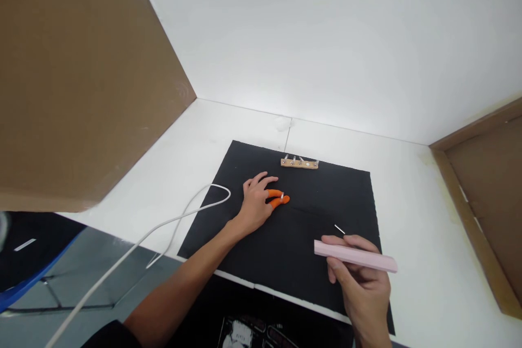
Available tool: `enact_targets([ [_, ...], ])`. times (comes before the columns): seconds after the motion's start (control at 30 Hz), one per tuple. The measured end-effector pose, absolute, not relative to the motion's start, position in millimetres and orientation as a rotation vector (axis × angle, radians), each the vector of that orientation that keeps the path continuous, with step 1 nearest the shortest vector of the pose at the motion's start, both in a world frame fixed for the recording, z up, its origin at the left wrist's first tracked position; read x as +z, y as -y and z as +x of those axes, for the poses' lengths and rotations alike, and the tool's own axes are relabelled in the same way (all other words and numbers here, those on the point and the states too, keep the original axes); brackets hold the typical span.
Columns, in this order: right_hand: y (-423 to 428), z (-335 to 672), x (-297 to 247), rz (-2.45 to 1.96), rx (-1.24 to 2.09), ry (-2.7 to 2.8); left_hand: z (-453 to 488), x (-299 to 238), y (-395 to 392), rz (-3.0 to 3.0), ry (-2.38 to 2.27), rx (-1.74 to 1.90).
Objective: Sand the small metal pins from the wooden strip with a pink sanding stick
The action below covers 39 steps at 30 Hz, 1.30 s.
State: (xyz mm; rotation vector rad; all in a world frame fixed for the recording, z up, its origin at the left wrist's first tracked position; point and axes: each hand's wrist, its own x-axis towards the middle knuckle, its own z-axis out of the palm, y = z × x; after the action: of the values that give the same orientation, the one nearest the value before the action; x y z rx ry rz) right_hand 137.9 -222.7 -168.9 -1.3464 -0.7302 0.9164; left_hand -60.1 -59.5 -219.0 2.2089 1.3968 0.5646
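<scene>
My left hand rests over the black mat, with orange covers on its thumb and index finger. Those two covered tips pinch a small clear or whitish piece; its kind is too small to make out. The other fingers are stretched out. At the right, my right hand is closed around a long pale pink bar-shaped object. A thin metal rod shows just beyond its fingers; whether the hand holds it or it lies on the mat I cannot tell.
A tan strip bearing several small clear and metal pieces lies at the back of the black mat. A white cable loops across the left. Brown panels flank the white table; a white wall stands behind.
</scene>
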Motion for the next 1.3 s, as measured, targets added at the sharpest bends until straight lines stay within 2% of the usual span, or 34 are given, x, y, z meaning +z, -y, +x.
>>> enact_targets([
  [0.27, 209, 141, -165, -1.281, 0.893, 0.831, -58, -197, 70, 2.021, -1.366, 0.617],
  [0.47, 182, 149, -144, -1.134, 0.748, 0.929, -56, -153, 96, 1.907, -1.296, 0.729],
  [0.77, 211, 119, -102, -1.048, 0.690, 1.077, -67, -92, 133, 1.913, -1.070, 0.827],
  [0.9, 209, 135, -92, -1.022, 0.601, 1.115, -71, -80, 142, 1.900, -0.984, 0.832],
  [1.07, 229, 134, -80, -0.994, 0.701, 1.293, -74, -73, 147, 1.900, -0.962, 0.856],
  [1.23, 230, 142, -80, -1.015, 0.508, 1.129, -76, -72, 150, 1.932, -0.953, 0.800],
  [1.3, 231, 140, -80, -1.012, 0.532, 1.175, -76, -73, 151, 1.940, -0.958, 0.804],
])
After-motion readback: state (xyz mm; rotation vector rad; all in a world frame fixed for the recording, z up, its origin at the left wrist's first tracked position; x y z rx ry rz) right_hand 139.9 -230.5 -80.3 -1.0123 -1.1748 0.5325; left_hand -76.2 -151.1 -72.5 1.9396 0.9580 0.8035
